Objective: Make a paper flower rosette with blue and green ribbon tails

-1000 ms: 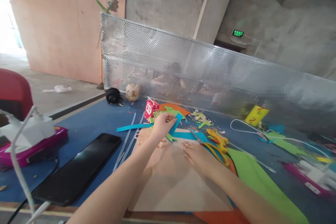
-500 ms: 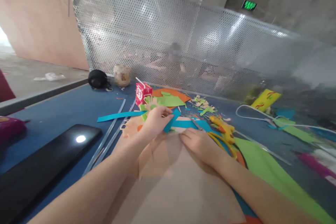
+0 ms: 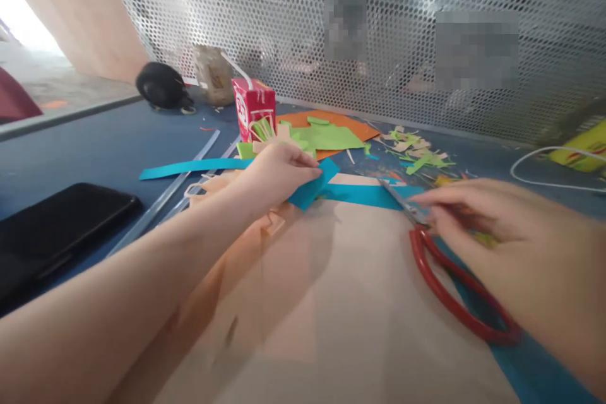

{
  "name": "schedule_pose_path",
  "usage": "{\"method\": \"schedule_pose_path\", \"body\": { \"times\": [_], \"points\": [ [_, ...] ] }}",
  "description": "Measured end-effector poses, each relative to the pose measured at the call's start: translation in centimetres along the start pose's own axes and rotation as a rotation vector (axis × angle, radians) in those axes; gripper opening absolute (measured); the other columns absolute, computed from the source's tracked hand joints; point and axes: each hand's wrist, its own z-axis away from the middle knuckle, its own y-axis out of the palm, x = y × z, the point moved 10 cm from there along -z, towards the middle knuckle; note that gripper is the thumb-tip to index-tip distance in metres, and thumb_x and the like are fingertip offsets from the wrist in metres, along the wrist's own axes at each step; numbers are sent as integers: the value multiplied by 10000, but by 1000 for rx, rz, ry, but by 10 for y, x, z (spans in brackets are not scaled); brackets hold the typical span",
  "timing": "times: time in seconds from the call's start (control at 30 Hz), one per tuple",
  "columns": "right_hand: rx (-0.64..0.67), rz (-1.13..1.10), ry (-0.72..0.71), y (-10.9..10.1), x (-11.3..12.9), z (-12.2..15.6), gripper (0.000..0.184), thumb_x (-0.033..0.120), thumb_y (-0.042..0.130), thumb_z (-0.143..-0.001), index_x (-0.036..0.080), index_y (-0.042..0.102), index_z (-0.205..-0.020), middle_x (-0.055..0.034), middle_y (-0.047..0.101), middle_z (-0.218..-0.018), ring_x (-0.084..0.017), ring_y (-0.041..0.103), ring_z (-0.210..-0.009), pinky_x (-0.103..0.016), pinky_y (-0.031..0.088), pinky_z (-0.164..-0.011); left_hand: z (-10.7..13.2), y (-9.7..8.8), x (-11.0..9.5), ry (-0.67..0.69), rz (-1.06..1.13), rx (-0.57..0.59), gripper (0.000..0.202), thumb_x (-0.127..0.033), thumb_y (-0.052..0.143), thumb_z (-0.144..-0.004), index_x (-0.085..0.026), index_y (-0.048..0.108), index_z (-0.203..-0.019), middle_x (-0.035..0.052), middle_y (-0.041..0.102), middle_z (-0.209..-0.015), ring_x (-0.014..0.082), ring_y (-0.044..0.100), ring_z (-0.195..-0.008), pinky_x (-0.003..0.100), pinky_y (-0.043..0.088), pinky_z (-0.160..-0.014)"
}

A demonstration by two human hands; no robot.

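Observation:
My left hand (image 3: pixel 277 172) is closed in a pinch on a small blue paper piece (image 3: pixel 313 184) just above a large beige sheet (image 3: pixel 341 303). My right hand (image 3: pixel 516 246), blurred by motion, reaches over red-handled scissors (image 3: pixel 440 271) that lie on the sheet's right edge; its fingers curl at the blades, and I cannot tell whether it grips them. A long blue strip (image 3: pixel 189 168) lies to the left, and another blue strip (image 3: pixel 364 194) runs under the scissors' blades.
A red drink carton (image 3: pixel 254 107) with a straw stands behind green and orange paper (image 3: pixel 331 134). Paper scraps (image 3: pixel 416 151) litter the blue table. A black phone (image 3: pixel 52 227) lies at the left. A perforated metal screen (image 3: pixel 303 25) closes the back, with people behind it.
The view has moved closer and lower. My right hand has left the beige sheet and gone right to the scissors. My left hand still pinches the blue piece.

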Motion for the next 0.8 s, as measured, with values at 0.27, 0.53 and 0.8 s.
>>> {"method": "schedule_pose_path", "body": {
  "times": [0.27, 0.53, 0.8],
  "points": [
    [254, -276, -138, 31, 25, 12, 168, 220, 436, -843, 221, 604, -828, -19, 643, -897, -157, 605, -805, -259, 475, -671, 1, 1, 5, -35, 43, 29, 93, -214, 645, -616, -161, 655, -692, 19, 670, -672, 146, 606, -646, 235, 462, -587],
    [420, -878, 380, 64, 6, 22, 349, 379, 534, -794, 242, 481, -1110, -38, 641, -1005, -172, 624, -861, -273, 518, -709, 33, 29, -36, 212, 120, 257, 119, -286, 594, -691, -172, 579, -723, -29, 573, -582, 95, 537, -543, 202, 412, -505],
    [260, -869, 502, 45, -11, 13, 265, 406, 467, -796, 191, 615, -750, -10, 664, -652, -143, 588, -526, -225, 477, -519, 70, 30, -78, 466, -234, 310, 158, -340, 516, -748, -200, 587, -748, 2, 636, -755, 127, 576, -704, 241, 437, -649]
  ]
}}
